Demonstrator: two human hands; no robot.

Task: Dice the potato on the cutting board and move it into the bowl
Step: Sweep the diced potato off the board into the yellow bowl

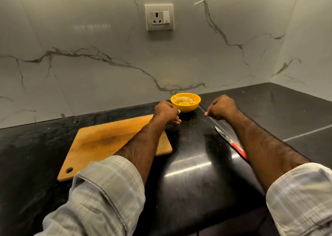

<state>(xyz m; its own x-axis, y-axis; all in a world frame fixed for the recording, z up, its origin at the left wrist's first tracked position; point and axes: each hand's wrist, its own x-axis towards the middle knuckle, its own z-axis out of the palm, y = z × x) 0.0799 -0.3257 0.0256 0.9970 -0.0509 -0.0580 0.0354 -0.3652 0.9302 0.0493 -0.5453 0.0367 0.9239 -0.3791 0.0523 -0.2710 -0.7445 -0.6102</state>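
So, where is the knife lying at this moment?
In the head view, the knife lies on the dark counter at the right, partly under the right forearm, blade pointing toward the yellow bowl, well apart from the cutting board.

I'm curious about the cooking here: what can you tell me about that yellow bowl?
The yellow bowl is small, round and looks like glossy plastic. It stands upright on the black counter near the marble wall, beyond the wooden cutting board's far corner. Pale diced potato fills it. The left hand is close beside its rim; contact is unclear.
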